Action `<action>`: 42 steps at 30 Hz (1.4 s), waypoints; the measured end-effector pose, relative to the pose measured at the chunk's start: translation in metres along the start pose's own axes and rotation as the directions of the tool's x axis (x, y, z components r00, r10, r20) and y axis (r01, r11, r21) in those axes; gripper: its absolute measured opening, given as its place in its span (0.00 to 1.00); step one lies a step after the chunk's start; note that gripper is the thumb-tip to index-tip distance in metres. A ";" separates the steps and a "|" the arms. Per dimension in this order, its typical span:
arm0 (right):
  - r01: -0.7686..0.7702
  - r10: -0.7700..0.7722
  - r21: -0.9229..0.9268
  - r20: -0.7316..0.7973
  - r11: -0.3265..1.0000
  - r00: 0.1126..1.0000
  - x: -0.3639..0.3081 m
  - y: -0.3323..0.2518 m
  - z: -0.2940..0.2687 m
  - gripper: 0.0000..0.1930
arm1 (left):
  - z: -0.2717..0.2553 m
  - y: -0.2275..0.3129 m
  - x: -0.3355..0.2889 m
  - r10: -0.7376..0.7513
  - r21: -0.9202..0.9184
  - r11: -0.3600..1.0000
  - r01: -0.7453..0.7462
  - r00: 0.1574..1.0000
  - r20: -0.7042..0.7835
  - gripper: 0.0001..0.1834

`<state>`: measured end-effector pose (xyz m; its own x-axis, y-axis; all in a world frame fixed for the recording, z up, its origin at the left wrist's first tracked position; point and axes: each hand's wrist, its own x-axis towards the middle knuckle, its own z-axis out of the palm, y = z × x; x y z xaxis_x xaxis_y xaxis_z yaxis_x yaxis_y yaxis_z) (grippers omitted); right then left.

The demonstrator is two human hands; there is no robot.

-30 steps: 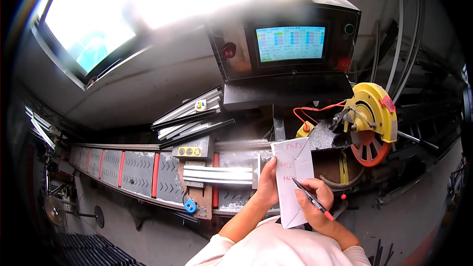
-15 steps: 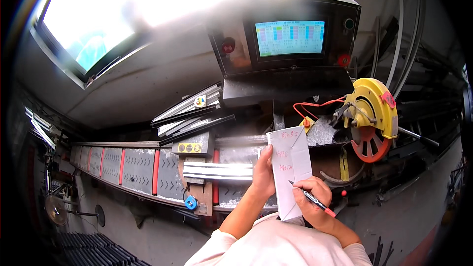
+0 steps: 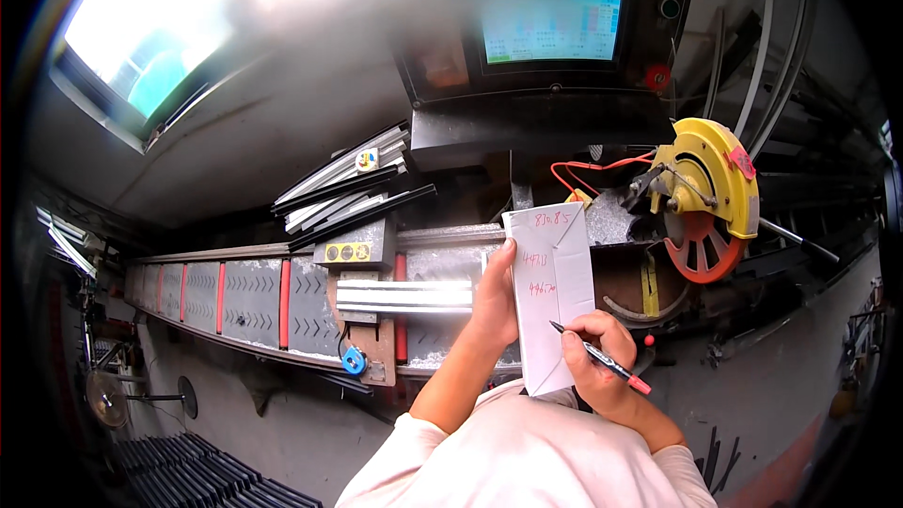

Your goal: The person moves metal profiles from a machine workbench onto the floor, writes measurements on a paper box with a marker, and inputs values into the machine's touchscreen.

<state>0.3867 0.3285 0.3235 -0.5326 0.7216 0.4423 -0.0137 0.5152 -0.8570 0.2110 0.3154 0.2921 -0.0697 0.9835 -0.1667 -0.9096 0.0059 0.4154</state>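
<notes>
Left hand has a snug grip on the white paper, just below right of centre in the frame, thumb along its left edge. Right hand is pinching a black pen with a red end, grip pretty narrow, tip right at the paper, can't tell if touching tbh.

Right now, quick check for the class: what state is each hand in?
Left hand: closed on the left edge of the white paper packet.
Right hand: closed, holding the black marker with a red end.
</notes>
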 end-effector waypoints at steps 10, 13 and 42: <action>-0.027 0.027 -0.019 0.007 0.999 1.000 -0.002 -0.001 0.003 0.07 | -0.002 0.004 -0.005 0.029 0.058 0.998 -0.029 1.000 -0.004 0.37; -0.006 0.006 -0.027 0.006 1.000 1.000 0.000 -0.001 0.004 0.07 | -0.003 0.003 -0.004 0.023 0.064 0.998 -0.022 1.000 -0.012 0.36; -0.031 0.031 -0.040 0.003 0.999 1.000 -0.001 -0.002 0.004 0.08 | -0.011 -0.005 -0.004 0.006 -0.034 0.999 -0.004 0.999 0.039 0.35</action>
<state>0.3840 0.3252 0.3238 -0.5354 0.7358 0.4147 0.0362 0.5106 -0.8590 0.2116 0.3094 0.2805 -0.0591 0.9898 -0.1297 -0.9228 -0.0046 0.3852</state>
